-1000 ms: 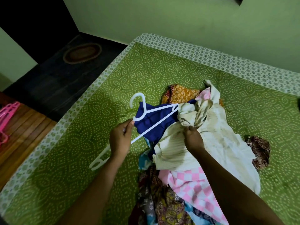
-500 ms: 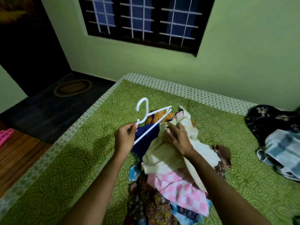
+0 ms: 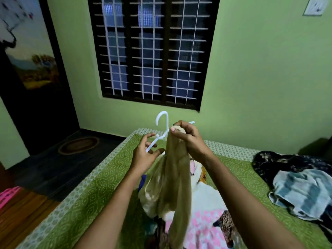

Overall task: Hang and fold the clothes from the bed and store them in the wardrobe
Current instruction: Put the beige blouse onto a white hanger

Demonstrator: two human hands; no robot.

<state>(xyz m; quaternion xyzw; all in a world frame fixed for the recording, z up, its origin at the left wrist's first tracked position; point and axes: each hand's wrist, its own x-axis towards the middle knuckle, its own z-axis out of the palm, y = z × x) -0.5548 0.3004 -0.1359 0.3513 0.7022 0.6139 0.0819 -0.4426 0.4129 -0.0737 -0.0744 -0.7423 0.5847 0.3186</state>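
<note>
Far left, low: pink plastic item [image 3: 8,196] at the frame edge, on a wooden floor [image 3: 27,211]. Beyond it, an oval brown mat [image 3: 79,145] lies on the dark floor by a doorway. Green patterned bedspread [image 3: 86,194] covers the bed. The left hand [image 3: 143,157] is raised above the bed, its grip curled loosely round the lower arm of a white plastic hanger [image 3: 167,121], hook pointing up in front of the barred window [image 3: 152,51]. Just right of it, the right hand [image 3: 188,139] has its grip pinched on the bunched top of a long beige garment [image 3: 172,186], held against the hanger's shoulder. The garment hangs straight down between the forearms, its lower end blurred among the heap beneath. That heap, a pile of mixed clothes [image 3: 203,221], cream, pink check and brown print, lies on the bed under the hands. Well apart at the right edge of the bed is a second heap, dark floral cloth with a blue-and-white striped piece [image 3: 301,193] on top. A wall switch plate [image 3: 314,6] sits upper right.
</note>
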